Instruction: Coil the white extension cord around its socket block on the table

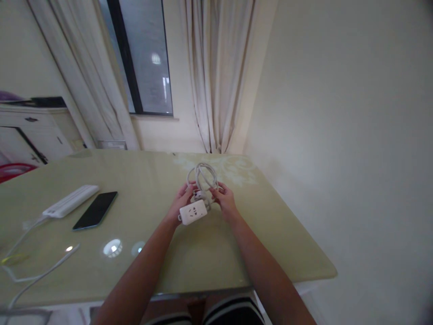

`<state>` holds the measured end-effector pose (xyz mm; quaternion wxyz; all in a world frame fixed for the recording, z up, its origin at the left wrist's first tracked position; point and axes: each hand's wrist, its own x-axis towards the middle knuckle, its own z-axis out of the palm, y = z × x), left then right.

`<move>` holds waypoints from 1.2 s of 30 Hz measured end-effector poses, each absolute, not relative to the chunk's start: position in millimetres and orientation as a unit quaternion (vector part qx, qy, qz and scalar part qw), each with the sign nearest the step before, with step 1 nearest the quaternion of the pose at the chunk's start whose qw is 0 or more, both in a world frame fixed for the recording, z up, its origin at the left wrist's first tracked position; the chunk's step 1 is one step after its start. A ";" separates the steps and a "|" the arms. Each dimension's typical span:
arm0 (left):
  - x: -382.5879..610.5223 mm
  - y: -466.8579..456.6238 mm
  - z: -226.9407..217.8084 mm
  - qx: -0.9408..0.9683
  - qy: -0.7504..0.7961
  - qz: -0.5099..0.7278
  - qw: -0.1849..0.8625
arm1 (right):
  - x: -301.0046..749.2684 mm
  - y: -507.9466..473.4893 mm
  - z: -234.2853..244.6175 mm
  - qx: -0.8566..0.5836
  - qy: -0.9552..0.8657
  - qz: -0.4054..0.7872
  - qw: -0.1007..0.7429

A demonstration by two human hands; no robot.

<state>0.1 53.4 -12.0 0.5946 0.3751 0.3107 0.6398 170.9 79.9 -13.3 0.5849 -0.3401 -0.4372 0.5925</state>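
Note:
A small white power strip (193, 212) with a socket face hangs tilted at the near side of its coiled white cable (206, 174). My left hand (180, 204) is closed on the left side of the coil, its fingers partly hidden behind the power strip. My right hand (226, 199) pinches the right side of the cable loops with thumb and fingers. Between the two hands sits the cable's plug (199, 195), close above the power strip. Both hands are over the middle of the table.
The glossy pale green table (270, 234) meets the wall on its right side. To the left lie a black phone (95, 211), a long white device (71, 201) and a white cable (50, 272). Curtains (216, 76) and a window (145, 54) are behind the table.

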 end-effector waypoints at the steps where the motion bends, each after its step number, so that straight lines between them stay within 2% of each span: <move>1: -0.1 52.1 -12.2 0.380 0.320 0.638 0.587 | 172.3 79.9 -12.3 -0.334 -0.428 0.602 0.585; 8: -7.8 51.5 -17.6 0.473 0.410 0.613 0.483 | 177.3 82.6 -13.7 -0.320 -0.352 0.673 0.566; 17: -14.3 56.9 -21.0 0.530 0.499 0.630 0.270 | 181.7 78.0 -8.2 -0.265 -0.363 0.695 0.561; 20: -14.1 56.0 -22.0 0.566 0.498 0.618 0.223 | 180.7 75.5 -7.8 -0.271 -0.382 0.683 0.560; 26: -10.2 50.9 -26.5 0.664 0.494 0.507 0.239 | 174.9 75.4 -9.6 -0.294 -0.427 0.635 0.573; 31: -13.9 48.9 -24.7 0.725 0.519 0.433 0.133 | 171.6 74.3 -10.5 -0.330 -0.471 0.566 0.590; 36: -14.6 45.4 -27.8 0.743 0.473 0.472 0.026 | 167.0 65.2 -8.8 -0.369 -0.568 0.476 0.561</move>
